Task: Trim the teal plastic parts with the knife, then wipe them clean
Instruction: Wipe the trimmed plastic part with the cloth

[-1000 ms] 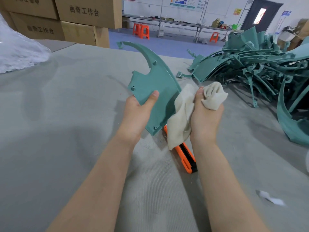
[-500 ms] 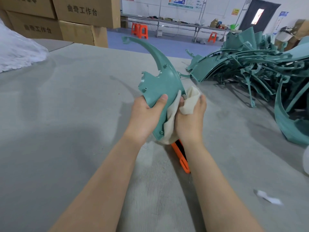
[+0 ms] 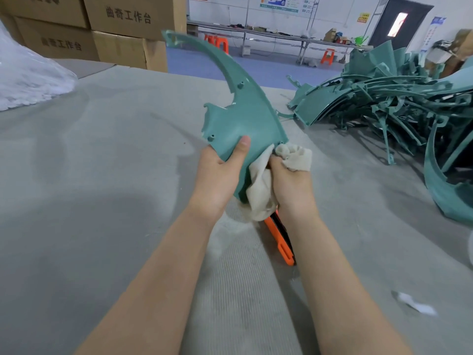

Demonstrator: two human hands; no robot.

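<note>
A curved teal plastic part (image 3: 245,116) with a long hooked tip stands upright over the grey table. My left hand (image 3: 217,175) grips its lower left corner, thumb on the front face. My right hand (image 3: 289,185) grips a crumpled off-white cloth (image 3: 263,190) and presses it against the part's lower right edge. An orange and black utility knife (image 3: 281,242) lies flat on the table just below my hands, its upper end hidden by the cloth.
A big heap of teal parts (image 3: 384,106) fills the right side of the table (image 3: 89,188). Cardboard boxes (image 3: 102,29) stack at the back left beside a white plastic bag (image 3: 28,80). A white scrap (image 3: 414,306) lies at the lower right.
My right hand has brought the cloth in from the right against the part's lower edge. The part has turned more upright and risen a little in my left hand.
</note>
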